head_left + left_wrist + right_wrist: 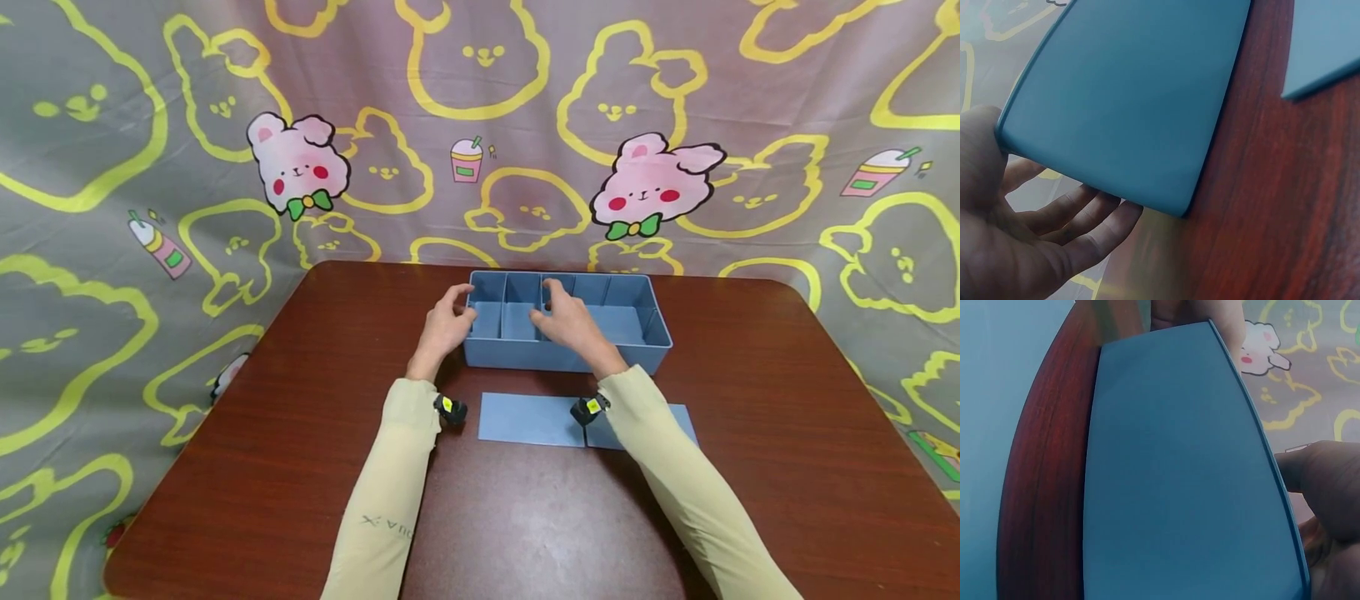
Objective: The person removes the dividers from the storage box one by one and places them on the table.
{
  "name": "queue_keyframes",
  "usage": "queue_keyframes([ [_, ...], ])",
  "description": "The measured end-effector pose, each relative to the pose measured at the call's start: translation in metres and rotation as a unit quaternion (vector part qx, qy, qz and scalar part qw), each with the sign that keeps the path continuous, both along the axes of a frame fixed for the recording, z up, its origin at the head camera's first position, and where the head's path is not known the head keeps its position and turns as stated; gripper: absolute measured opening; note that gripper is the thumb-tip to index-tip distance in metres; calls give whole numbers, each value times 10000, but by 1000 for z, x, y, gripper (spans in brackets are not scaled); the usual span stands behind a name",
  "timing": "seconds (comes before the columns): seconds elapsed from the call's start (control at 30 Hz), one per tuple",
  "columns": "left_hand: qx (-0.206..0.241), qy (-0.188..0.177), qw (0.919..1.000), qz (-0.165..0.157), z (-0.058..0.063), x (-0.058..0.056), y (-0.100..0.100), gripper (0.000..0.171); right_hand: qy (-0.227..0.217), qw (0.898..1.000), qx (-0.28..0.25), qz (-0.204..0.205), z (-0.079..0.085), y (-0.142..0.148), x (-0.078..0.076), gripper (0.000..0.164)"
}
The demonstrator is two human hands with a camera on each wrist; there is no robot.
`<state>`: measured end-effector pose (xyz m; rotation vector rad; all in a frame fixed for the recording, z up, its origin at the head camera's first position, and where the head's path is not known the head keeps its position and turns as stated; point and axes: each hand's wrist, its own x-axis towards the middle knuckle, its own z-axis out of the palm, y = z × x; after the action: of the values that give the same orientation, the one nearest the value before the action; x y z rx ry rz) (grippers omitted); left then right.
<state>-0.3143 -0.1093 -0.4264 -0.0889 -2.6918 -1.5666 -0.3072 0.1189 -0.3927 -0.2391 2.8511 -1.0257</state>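
Observation:
A long blue open-topped box (555,355) stands at the far side of the table, split by upright dividers (503,308) into narrow compartments on the left and a wider one on the right. My left hand (442,325) is at its left end, thumb near the rim and fingers spread along the end wall, as the left wrist view shows. Over the middle of the box is my right hand (570,321), thumb and index finger apart beside a divider. The box's front wall (1172,462) fills most of the right wrist view and partly hides this hand's fingers.
Two flat blue panels (528,417) lie side by side on the brown table (300,467) in front of the box; the right forearm partly covers the right-hand one. A patterned curtain (525,192) hangs behind the table and at both sides.

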Motion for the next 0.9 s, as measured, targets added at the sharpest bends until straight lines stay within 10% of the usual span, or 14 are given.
queue_keyframes([
  [0.9,-83,-28,9999,86,3,0,2,47,-459,9969,626,146,-1,-4,-9,80],
])
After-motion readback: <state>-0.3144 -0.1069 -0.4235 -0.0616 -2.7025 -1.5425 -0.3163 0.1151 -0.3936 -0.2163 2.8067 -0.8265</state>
